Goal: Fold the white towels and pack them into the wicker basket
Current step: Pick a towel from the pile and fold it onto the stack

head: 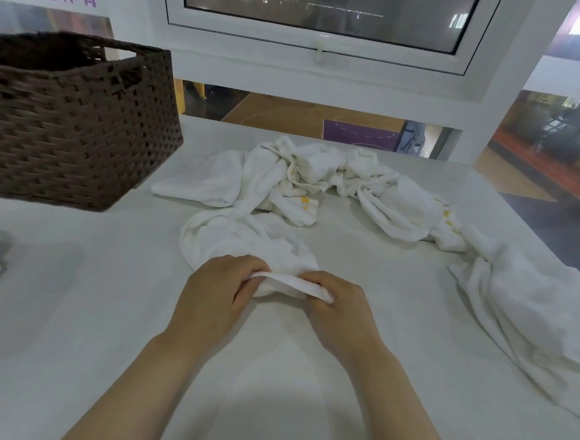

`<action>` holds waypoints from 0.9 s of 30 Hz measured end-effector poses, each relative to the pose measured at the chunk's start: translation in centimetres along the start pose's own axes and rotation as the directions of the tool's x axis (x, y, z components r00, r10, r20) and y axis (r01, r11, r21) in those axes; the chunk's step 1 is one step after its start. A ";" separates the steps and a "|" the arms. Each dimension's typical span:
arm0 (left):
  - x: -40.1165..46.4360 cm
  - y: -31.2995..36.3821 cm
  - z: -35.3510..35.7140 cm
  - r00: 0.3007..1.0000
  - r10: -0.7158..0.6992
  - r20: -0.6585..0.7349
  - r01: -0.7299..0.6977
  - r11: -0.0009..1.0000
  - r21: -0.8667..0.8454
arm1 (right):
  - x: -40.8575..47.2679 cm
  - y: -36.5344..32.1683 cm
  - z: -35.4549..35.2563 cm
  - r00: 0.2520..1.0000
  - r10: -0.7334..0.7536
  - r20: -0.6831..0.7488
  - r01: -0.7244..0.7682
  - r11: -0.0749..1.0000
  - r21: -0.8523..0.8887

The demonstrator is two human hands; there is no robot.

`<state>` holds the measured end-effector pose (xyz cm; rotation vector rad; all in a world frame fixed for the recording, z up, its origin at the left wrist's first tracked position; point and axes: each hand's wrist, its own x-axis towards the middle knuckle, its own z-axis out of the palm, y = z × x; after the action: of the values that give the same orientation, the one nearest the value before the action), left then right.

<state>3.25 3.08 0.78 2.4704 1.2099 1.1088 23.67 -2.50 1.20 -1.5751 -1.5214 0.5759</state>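
White terry towel (pixel 246 240) lies crumpled on the worktop (pixel 67 341), its near edge pinched by both the left hand (pixel 214 293) and the right hand (pixel 335 309), held close together. From here, I'd slide the hands apart along that hem to find the corners — then lift and shake it flat before folding. More towels (pixel 386 192) are heaped behind; the wicker basket (pixel 72 129) stands far left.

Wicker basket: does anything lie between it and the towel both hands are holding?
Nothing visible does. Bare table separates the towel from the wicker basket, far left; its inside isn't visible.
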 end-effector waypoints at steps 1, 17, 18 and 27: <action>0.0 0.0 -0.1 1.000 -0.008 -0.005 0.008 1.000 0.000 | 0.0 -0.2 -0.4 1.000 0.003 -0.031 -0.002 0.999 0.039; 0.4 -0.6 -0.9 0.995 -0.024 -0.096 0.031 0.997 0.070 | 0.0 -0.4 -0.9 0.898 -0.108 -0.426 0.130 0.991 0.022; 0.4 -0.3 -0.8 0.996 0.019 -0.091 -0.012 0.997 0.072 | -0.2 -0.9 -0.4 0.915 -0.202 -0.348 0.204 0.978 -0.033; 0.5 0.8 -1.1 0.964 0.244 -0.103 -0.236 0.968 0.081 | -0.9 -3.2 2.1 0.920 -0.373 0.124 0.391 0.901 -0.187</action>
<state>3.16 2.79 2.22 2.6963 1.0098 1.3026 20.05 -3.16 2.48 -1.3589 -1.9481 0.2676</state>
